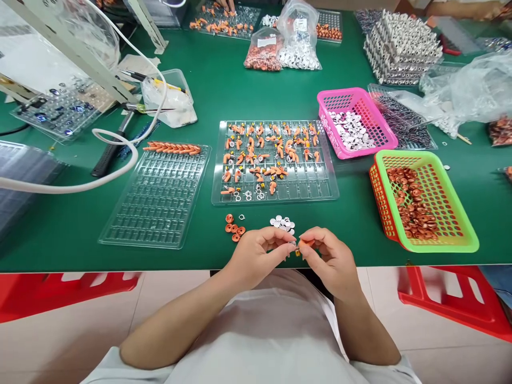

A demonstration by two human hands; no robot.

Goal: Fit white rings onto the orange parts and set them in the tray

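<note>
Both hands meet just above the table's front edge. My left hand [256,255] pinches a small white ring [293,244] between thumb and fingertips. In my right hand [330,258] is a small orange plastic part [308,242], mostly covered by the fingers; a yellow bit [297,253] shows beneath it. Close behind the hands lie a pile of white discs [282,223] and several orange-brown round caps [234,228]. Beyond them, a clear compartment tray [328,193] holds rows of orange curved parts with yellow bits, plus loose white rings in its front row.
A second clear tray [160,213] lies left, with a row of orange pieces along its far end. To the right stand a pink basket [340,152] of white pieces and a green basket [460,234] of orange-brown caps. A white hose [80,186] and a hammer [110,154] lie left.
</note>
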